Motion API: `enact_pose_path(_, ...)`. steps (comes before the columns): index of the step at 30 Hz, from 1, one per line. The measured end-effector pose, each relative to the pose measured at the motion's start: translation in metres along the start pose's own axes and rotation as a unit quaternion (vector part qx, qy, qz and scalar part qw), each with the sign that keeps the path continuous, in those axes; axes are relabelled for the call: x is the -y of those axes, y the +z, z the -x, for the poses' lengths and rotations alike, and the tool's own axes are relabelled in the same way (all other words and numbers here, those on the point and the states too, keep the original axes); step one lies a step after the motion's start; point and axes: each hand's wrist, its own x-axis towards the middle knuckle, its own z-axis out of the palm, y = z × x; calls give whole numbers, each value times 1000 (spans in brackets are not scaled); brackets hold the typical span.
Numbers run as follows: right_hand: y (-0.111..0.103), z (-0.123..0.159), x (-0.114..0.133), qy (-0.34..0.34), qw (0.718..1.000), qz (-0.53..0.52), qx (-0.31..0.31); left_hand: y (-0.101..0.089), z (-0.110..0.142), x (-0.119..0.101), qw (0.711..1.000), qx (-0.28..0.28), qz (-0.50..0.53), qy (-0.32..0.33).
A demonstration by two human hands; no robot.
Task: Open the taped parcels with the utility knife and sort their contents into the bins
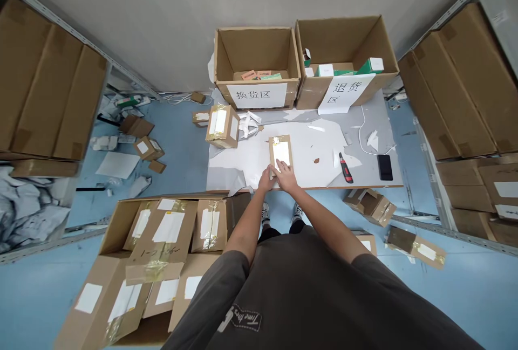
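Note:
A small flat cardboard box with a white label and clear tape lies on the white-covered table, close to its front edge. My left hand is closed at the box's near left corner, its fingertips partly hidden. Across the near end of the box and its label rests my right hand, fingers somewhat spread. Both hands touch the box and sit close together. To the right lies a red and black utility knife, apart from my hands.
Two large open cartons with paper signs stand at the back. A taped box sits at the table's left. A phone lies at right. A big carton of parcels is at my left; opened boxes lie on the floor.

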Motion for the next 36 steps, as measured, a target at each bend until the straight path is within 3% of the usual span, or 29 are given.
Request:
enact_pose_path(5,-3,3,6,-6,1000,-9,-15,-21,11,-5,999,-22,-16,37)
enact_pose_path(7,-9,11,-5,8,999,-18,-36,-28,17,-17,997,-32,-45,62)
enact_pose_path(10,-18,21,-32,92,993,-32,-70,-34,23,-41,991,-37,-101,76)
enact_pose_path(13,-20,25,-55,152,986,-51,-43,-32,24,-64,987,-30,-141,74)
enact_pose_path(16,-13,23,-63,134,988,-70,0,-26,22,-75,984,-32,-160,72)
enact_pose_path(22,3,20,-57,80,992,-94,-29,-21,24,-71,987,-41,-140,68)
enact_pose_path(27,-6,22,-58,68,993,-73,-70,-20,20,-72,990,-44,-105,82)
enact_pose_path(32,-26,26,-60,64,991,-24,-116,-8,-1,-66,983,-69,41,165)
enact_pose_path(36,-18,24,-53,70,993,4,-93,6,-15,-43,973,-48,151,169)
